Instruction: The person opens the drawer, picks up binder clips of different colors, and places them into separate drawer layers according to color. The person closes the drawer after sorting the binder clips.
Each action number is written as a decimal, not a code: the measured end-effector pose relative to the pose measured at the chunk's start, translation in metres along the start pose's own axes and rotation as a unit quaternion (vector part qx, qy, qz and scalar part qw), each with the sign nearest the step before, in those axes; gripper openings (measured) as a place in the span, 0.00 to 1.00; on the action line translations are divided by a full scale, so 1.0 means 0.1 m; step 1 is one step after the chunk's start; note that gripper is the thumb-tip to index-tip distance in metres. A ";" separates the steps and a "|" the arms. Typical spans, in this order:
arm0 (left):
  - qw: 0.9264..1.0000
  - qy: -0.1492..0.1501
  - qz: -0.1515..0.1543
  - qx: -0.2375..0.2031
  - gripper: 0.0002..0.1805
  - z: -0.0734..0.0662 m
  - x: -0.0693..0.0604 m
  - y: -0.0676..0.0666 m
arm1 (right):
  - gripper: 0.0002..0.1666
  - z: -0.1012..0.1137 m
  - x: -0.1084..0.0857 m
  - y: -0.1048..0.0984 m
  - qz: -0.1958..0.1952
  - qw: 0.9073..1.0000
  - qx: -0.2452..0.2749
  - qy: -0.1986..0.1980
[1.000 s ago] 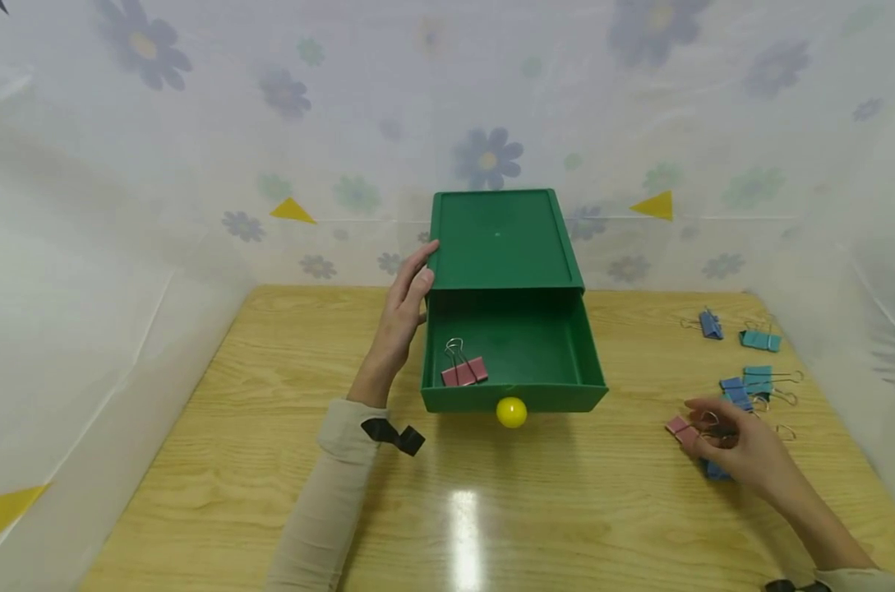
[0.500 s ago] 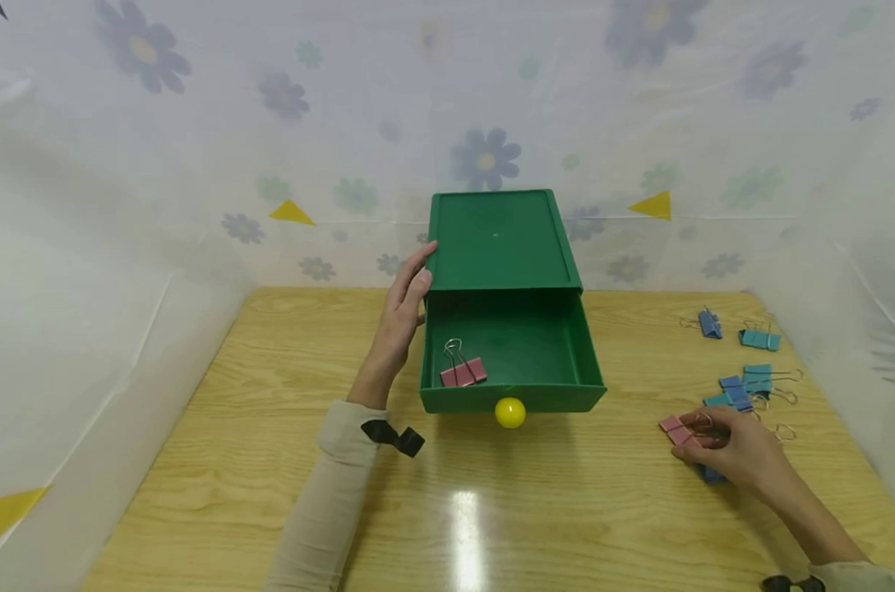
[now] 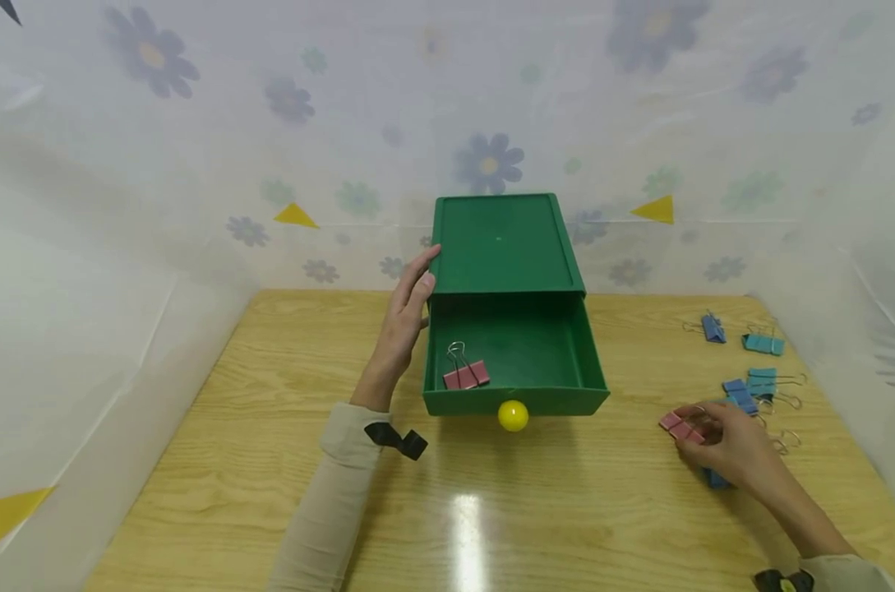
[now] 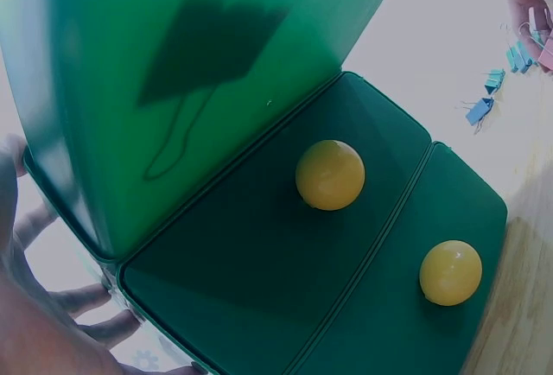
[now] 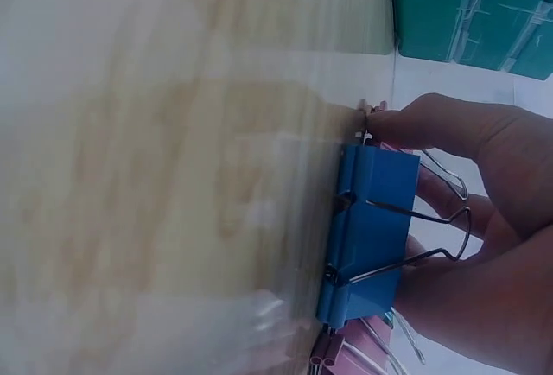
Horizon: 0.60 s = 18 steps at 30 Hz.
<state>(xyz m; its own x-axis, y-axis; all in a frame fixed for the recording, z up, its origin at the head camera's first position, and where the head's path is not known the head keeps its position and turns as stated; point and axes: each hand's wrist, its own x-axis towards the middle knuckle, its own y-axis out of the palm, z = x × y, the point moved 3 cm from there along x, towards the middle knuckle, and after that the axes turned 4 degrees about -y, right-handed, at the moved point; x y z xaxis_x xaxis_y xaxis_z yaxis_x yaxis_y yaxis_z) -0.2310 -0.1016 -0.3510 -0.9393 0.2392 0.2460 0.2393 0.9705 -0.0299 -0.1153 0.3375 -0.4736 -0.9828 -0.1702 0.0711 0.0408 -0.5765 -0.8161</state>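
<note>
a binder clip [image 3: 466,376] lies in the drawer [image 3: 536,349], left of other clips [image 3: 763,343] on the table [image 3: 269,370].

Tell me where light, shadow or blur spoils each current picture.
Head: a white glare streak on the table, soft shadow beneath the drawer; left wrist: a clip reduced to a dark silhouette through green plastic, pale background washed out at upper right; right wrist: bluish cast, pale reflections and soft grain on the table, the blue clip crisper.

Compared with one second earlier, the right hand [image 3: 739,450] and the pink binder clip [image 3: 681,427] it grips lie slightly farther from the right edge of the table [image 3: 602,510]; more of the right cuff [image 3: 842,573] and its black strap [image 3: 772,580] shows.
</note>
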 end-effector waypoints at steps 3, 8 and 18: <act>1.000 -0.001 0.001 0.001 0.30 0.02 0.01 0.00 | 0.24 0.00 0.00 -0.01 0.006 1.000 0.002 0.002; 1.000 -0.002 -0.001 0.001 0.29 0.20 0.09 -0.03 | 0.24 -0.03 -0.02 -0.06 0.002 1.000 0.005 0.020; 1.000 0.010 -0.004 0.003 0.28 0.31 0.12 -0.07 | 0.25 -0.01 -0.04 -0.25 -0.036 0.996 0.071 0.038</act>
<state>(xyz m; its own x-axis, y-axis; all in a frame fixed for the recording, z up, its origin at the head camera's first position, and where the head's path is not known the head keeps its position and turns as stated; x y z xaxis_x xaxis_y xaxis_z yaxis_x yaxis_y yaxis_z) -0.2515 -0.1046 -0.3782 -0.9359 0.2311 0.2659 0.2307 0.9725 -0.0332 -0.1122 0.3531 -0.4538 -0.9947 -0.0660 0.0791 -0.0113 -0.6931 -0.7208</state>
